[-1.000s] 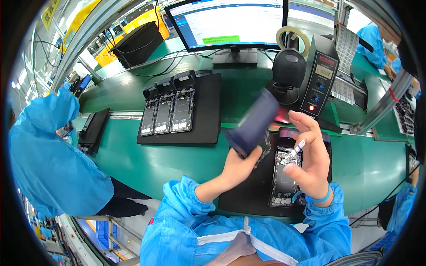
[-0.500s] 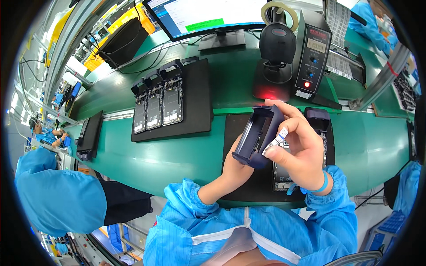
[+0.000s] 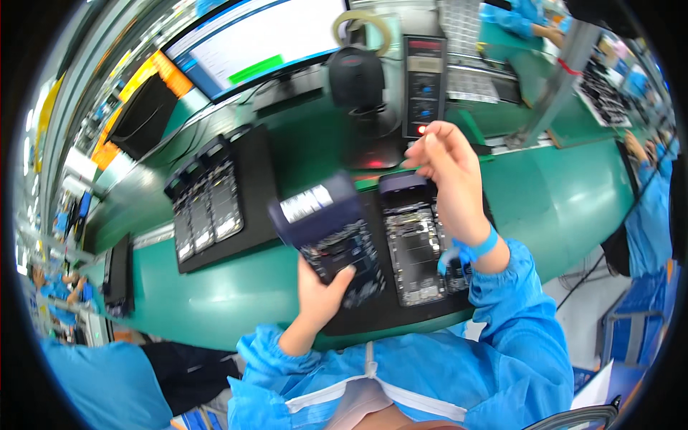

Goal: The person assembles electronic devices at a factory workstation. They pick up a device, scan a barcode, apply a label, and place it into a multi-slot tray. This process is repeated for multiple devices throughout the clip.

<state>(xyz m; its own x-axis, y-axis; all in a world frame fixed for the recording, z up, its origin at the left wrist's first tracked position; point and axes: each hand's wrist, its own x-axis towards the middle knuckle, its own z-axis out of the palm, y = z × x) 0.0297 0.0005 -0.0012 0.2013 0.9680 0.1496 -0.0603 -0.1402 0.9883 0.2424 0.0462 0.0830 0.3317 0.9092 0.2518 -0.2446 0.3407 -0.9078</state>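
Observation:
My left hand (image 3: 320, 295) is closed around the lower edge of a circuit board (image 3: 344, 261), its thumb across the components. A dark purple plastic hood (image 3: 322, 215) caps the board's upper end, and a white printed label (image 3: 306, 203) lies on the hood. Raised to the right, my right hand (image 3: 453, 175) has loosely bent fingers and nothing visible in them; a blue band circles its wrist. Below it, similar hooded boards (image 3: 416, 251) lie on a black mat (image 3: 369, 319), partly covered by the right hand and wrist.
At left, several hooded boards (image 3: 208, 208) rest on another black mat (image 3: 259, 186). Behind stand a monitor (image 3: 265, 43), a black scanner on a stand (image 3: 357, 79) with a tape roll around its top, and a control box (image 3: 424, 86) with a lit red lamp. Label sheets (image 3: 469, 75) lie beyond.
The label from my right fingers is now on the hood. My left hand has turned the hooded board and moved it left; the right hand has drawn away. The whole view has shifted.

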